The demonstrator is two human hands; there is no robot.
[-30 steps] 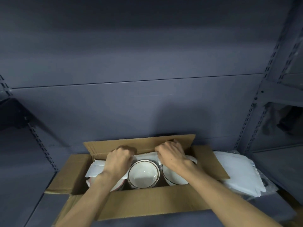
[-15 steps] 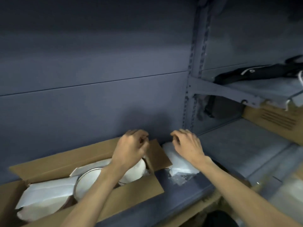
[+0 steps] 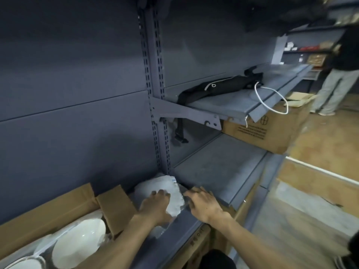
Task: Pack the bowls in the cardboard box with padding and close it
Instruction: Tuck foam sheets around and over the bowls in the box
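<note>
My left hand lies flat on the padding, a white stack of foam sheets on the grey shelf just right of the box. The fingers are spread and pressing on the stack's near left part — palm down, not closed around anything that I can see. My right hand sits just beside the stack's right edge, fingers loosely apart and reaching toward that edge; whether the fingertips actually touch the foam I cannot tell, since the picture is blurred there. So the padding lies under the left hand and between the two hands, not lifted.

The stack's long axis runs from near me toward the shelf's back wall, leaning a little to the right, with its far corner close to the slotted upright. A crumpled clear wrapper shows under its near end.

The box stands open at the lower left, its right flap upright between the bowls and the padding. Two white bowls show inside — one large and tilted toward me, a second cut by the frame's bottom corner — with white sheets beside them.

Higher right, a black bag with a white cord lies on the upper shelf, a printed carton sits below it, and a person stands on the floor far right.
</note>
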